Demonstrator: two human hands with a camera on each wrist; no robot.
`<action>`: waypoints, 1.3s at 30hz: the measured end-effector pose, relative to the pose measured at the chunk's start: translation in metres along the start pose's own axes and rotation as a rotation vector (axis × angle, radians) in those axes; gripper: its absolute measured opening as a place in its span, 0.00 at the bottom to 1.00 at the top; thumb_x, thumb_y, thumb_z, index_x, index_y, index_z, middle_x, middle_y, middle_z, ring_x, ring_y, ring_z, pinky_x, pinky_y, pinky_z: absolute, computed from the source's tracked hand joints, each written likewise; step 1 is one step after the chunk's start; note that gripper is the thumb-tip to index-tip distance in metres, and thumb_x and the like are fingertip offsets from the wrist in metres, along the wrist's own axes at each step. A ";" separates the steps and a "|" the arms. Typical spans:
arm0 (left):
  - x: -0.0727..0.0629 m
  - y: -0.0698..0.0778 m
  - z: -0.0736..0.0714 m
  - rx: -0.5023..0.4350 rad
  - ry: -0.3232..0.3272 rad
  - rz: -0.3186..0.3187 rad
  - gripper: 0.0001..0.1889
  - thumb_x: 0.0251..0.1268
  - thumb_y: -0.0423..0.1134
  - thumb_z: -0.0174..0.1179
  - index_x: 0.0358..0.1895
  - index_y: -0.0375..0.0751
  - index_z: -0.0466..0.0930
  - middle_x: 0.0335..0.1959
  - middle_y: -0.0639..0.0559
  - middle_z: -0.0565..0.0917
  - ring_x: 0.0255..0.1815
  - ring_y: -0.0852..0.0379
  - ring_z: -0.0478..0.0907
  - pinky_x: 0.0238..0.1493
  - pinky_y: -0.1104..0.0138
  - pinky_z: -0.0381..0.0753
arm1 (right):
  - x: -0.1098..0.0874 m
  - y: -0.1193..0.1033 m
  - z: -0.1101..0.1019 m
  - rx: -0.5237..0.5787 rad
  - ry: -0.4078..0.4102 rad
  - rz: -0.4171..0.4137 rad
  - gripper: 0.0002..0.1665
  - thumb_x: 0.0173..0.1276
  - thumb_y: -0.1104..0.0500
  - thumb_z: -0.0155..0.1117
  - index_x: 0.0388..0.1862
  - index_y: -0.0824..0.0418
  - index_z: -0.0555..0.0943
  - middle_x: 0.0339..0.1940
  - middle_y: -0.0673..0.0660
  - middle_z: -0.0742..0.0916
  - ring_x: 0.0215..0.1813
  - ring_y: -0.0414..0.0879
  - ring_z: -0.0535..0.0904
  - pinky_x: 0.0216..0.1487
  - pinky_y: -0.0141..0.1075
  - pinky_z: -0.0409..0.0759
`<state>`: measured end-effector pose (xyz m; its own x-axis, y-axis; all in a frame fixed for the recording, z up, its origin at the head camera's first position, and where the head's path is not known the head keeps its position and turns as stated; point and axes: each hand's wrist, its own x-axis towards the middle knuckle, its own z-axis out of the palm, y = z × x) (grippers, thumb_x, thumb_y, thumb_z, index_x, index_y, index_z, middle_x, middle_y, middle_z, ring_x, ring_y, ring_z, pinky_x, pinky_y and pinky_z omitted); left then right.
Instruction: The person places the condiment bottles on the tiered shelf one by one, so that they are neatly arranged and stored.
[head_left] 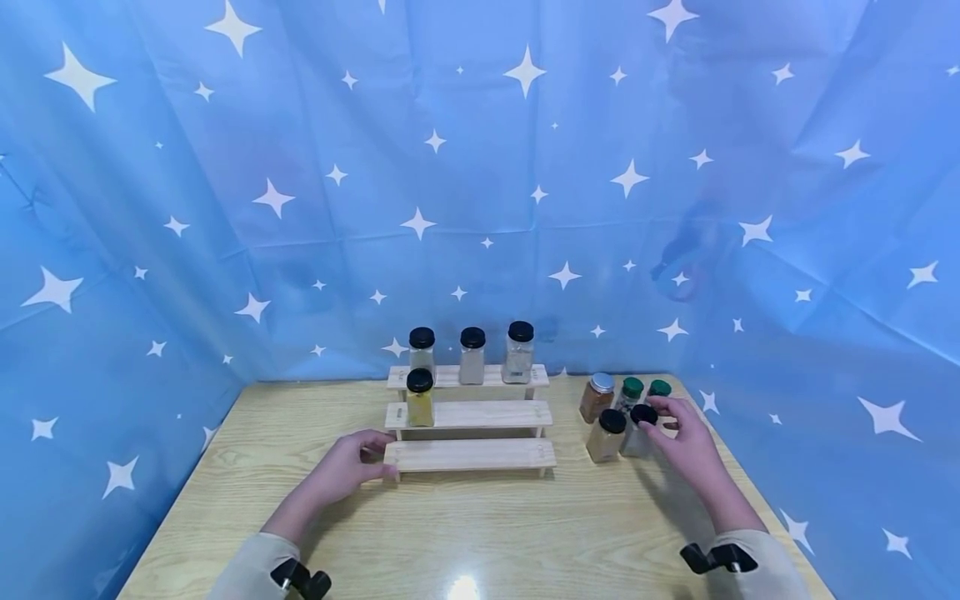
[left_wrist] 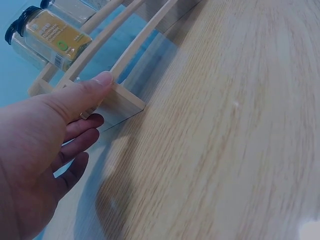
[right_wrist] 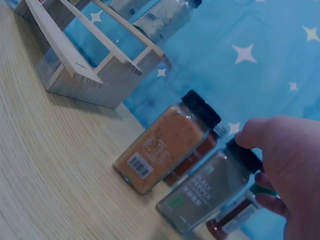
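A three-step wooden spice rack (head_left: 470,455) stands on the table. At its left end my left hand (head_left: 348,464) grips the lowest step, thumb on the front edge and fingers curled behind. My right hand (head_left: 686,446) pinches the black lid of a black pepper jar (right_wrist: 202,192), which is among several spice jars on the right. A yellow-labelled spice jar (head_left: 421,410) sits at the left of the middle step. The top step bears three black-lidded jars, the middle one (head_left: 472,365) pale inside.
Beside the pepper jar stands a black-lidded jar of orange-tan spice (right_wrist: 167,145). Behind are a silver-lidded jar (head_left: 596,400) and two green-lidded jars, one (head_left: 630,393) partly hidden. A blue star-patterned curtain (head_left: 480,167) hangs behind the wooden table (head_left: 480,533).
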<state>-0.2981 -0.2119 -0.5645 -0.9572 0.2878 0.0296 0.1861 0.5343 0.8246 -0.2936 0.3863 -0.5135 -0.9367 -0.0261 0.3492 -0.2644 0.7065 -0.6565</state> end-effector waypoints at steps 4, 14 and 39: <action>0.000 0.002 0.000 -0.006 -0.006 0.002 0.29 0.65 0.49 0.82 0.66 0.42 0.86 0.54 0.52 0.89 0.54 0.52 0.85 0.57 0.57 0.87 | 0.001 0.005 0.003 -0.001 0.011 0.006 0.28 0.82 0.61 0.72 0.74 0.70 0.77 0.64 0.68 0.81 0.64 0.63 0.79 0.59 0.46 0.82; 0.000 0.002 0.000 0.002 -0.006 0.010 0.29 0.66 0.48 0.82 0.66 0.41 0.86 0.54 0.52 0.89 0.54 0.52 0.85 0.58 0.56 0.86 | 0.000 0.016 0.008 0.057 -0.024 0.087 0.33 0.85 0.54 0.68 0.79 0.70 0.73 0.71 0.72 0.80 0.72 0.68 0.77 0.70 0.64 0.77; 0.000 0.001 0.000 0.001 -0.007 0.000 0.29 0.66 0.49 0.82 0.66 0.42 0.87 0.54 0.52 0.89 0.54 0.53 0.85 0.56 0.58 0.86 | 0.001 0.025 0.017 0.116 -0.015 0.124 0.35 0.86 0.49 0.67 0.82 0.65 0.73 0.69 0.72 0.82 0.70 0.66 0.79 0.54 0.17 0.75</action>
<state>-0.2976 -0.2111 -0.5639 -0.9556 0.2936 0.0256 0.1864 0.5349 0.8241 -0.3054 0.3915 -0.5409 -0.9669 0.0452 0.2513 -0.1705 0.6182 -0.7673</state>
